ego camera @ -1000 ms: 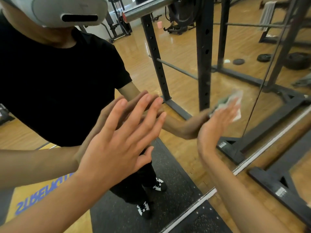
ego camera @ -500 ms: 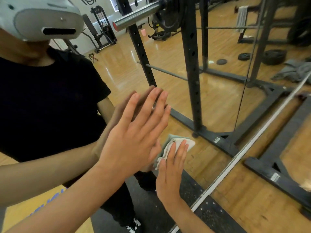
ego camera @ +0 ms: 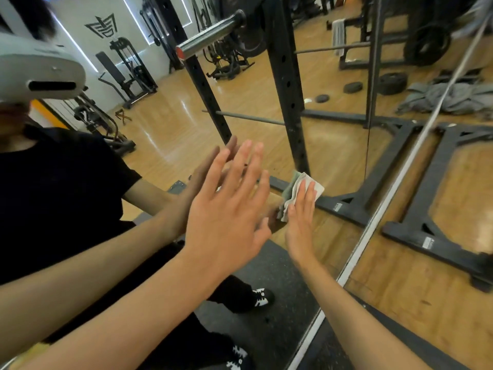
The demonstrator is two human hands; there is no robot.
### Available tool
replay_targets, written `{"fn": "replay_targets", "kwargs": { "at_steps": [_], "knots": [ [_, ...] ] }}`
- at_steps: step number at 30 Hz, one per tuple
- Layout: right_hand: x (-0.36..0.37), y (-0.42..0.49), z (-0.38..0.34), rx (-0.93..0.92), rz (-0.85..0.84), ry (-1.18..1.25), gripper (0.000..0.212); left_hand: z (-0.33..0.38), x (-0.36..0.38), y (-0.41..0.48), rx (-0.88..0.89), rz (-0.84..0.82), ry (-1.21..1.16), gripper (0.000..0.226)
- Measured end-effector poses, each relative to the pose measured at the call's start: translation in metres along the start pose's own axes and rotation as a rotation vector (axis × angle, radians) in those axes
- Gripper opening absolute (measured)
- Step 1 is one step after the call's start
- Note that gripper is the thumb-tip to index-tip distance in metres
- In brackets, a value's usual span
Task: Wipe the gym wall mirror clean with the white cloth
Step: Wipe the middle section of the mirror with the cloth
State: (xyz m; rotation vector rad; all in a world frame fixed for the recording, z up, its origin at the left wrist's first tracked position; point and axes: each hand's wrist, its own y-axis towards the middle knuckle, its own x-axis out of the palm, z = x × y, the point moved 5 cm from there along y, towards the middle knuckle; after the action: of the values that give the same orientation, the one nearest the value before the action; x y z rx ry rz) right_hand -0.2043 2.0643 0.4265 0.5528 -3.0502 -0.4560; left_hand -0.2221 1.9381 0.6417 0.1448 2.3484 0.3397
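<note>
The wall mirror [ego camera: 165,134] fills most of the view and reflects the gym and the person. My left hand [ego camera: 229,209] is flat, fingers straight and spread, at the glass near the middle. Just to its right, my right hand [ego camera: 300,217] presses a folded white cloth [ego camera: 293,190] flat against the mirror with straight fingers. The cloth sticks out above and to the left of the fingertips. Part of the cloth is hidden under the palm.
The mirror's metal bottom edge [ego camera: 373,222] runs diagonally from lower centre to upper right. A black squat rack base [ego camera: 426,241] stands on the wooden floor right of it. A black rubber mat [ego camera: 333,353] lies at my feet.
My right hand with the cloth swept left along the glass, then moved slightly up and right beside my left hand. My left hand stayed flat at the mirror. The view tilted upward.
</note>
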Motion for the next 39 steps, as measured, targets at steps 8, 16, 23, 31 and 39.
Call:
{"fn": "replay_targets", "kwargs": {
  "at_steps": [8, 16, 23, 31, 39],
  "knots": [
    [-0.002, -0.002, -0.012, -0.143, 0.063, -0.074, 0.053, -0.005, 0.018, -0.011, -0.003, 0.012, 0.399, 0.087],
    [-0.035, 0.115, -0.012, -0.163, 0.162, -0.099, 0.064, -0.003, 0.024, -0.012, -0.004, 0.008, 0.473, 0.086],
    [0.015, 0.011, -0.053, -0.269, 0.094, -0.085, 0.062, -0.006, 0.028, -0.016, -0.004, -0.004, 0.524, 0.079],
    [-0.004, 0.045, -0.027, -0.27, 0.065, -0.171, 0.06, -0.005, 0.03, -0.017, -0.004, 0.021, 0.492, 0.075],
    [-0.003, 0.072, -0.087, -0.099, 0.206, 0.0, 0.059, -0.004, 0.036, -0.018, -0.001, 0.006, 0.485, 0.073]
  ]
}}
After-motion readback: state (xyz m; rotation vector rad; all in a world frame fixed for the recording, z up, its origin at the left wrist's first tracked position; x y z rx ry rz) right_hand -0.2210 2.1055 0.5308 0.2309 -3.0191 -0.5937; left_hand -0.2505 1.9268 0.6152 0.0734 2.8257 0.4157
